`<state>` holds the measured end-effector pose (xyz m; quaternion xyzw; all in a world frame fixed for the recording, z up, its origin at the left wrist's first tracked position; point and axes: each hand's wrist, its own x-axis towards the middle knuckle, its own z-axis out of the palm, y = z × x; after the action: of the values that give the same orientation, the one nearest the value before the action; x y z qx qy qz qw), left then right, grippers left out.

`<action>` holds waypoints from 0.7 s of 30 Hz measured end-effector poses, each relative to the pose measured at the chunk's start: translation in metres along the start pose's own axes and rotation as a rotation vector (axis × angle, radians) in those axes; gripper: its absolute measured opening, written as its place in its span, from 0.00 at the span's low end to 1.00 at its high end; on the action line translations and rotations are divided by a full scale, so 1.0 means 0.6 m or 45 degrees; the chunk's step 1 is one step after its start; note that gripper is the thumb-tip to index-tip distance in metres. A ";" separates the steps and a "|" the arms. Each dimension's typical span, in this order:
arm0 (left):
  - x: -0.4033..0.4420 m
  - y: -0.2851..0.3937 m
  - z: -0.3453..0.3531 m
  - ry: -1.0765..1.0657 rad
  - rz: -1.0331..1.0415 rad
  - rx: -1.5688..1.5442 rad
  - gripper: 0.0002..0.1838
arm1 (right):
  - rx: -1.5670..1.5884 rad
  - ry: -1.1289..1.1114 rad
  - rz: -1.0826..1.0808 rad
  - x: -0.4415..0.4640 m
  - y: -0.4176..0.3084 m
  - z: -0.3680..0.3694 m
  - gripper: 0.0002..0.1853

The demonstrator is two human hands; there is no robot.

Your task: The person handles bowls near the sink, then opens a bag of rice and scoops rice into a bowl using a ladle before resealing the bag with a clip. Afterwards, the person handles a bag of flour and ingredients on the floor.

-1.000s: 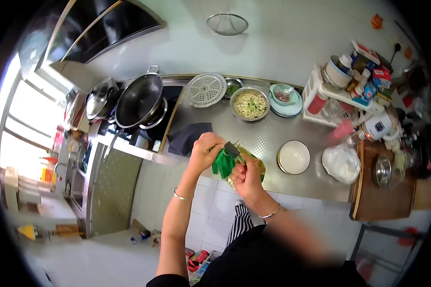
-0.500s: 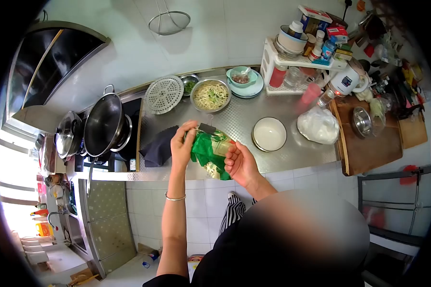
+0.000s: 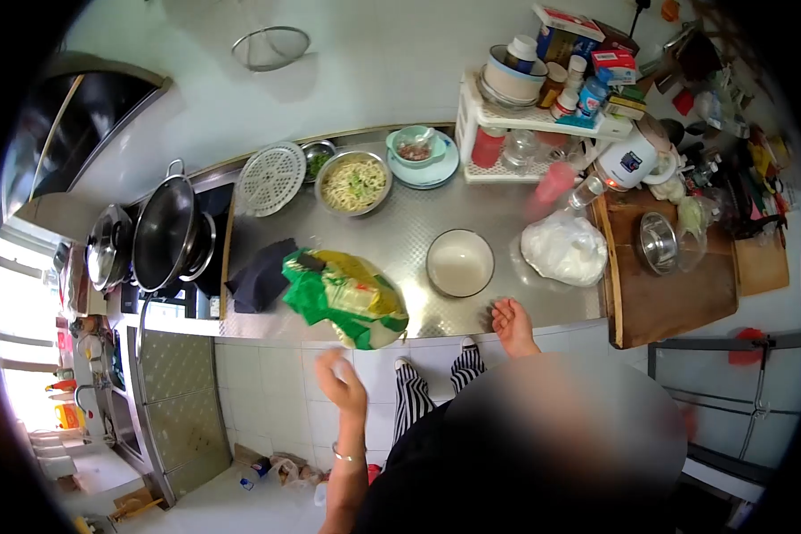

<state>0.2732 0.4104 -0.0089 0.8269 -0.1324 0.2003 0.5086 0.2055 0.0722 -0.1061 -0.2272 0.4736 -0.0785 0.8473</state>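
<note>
A green and yellow plastic bag [image 3: 358,289] with a dark clip [image 3: 310,260] at its folded end lies on the metal counter, along the front edge. Just below it, my left hand [image 3: 341,381] is apart from the bag and empty, its fingers loosely bent and a little blurred. Farther right, my right hand [image 3: 512,326] hangs near the counter edge with half-curled fingers and nothing in them. Between the hands and farther back stands a white bowl with a dark rim [image 3: 460,263]. A dark cloth [image 3: 262,278] lies left of the bag.
Behind the bag stand a metal bowl of noodles [image 3: 354,184], a perforated steamer plate [image 3: 271,180] and a green bowl on plates [image 3: 416,148]. A wok [image 3: 165,236] sits on the stove at left. A white plastic bag [image 3: 565,249] and a wooden board [image 3: 685,294] are at right.
The green bag was in both my hands; now it rests on the counter, let go. My left hand has drawn back toward me, and my right hand has moved away to the right.
</note>
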 end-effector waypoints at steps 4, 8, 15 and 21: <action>-0.041 0.113 0.136 -0.702 -0.441 -0.389 0.19 | -0.097 0.000 -0.087 0.052 -0.061 -0.028 0.20; -0.036 0.019 0.287 -0.445 -0.954 -0.460 0.31 | -0.055 -0.131 -0.110 0.123 -0.120 0.006 0.28; -0.009 -0.041 0.401 -0.308 -1.289 -0.793 0.36 | 0.196 -0.050 0.122 0.193 -0.178 0.035 0.34; -0.003 -0.026 0.410 -0.415 -1.278 -0.919 0.36 | 0.009 -0.128 0.022 0.204 -0.194 0.028 0.29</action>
<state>0.3268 0.1973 -0.1212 0.5846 0.1362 -0.2479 0.7604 0.2951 -0.0679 -0.1392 -0.2238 0.4321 -0.0612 0.8714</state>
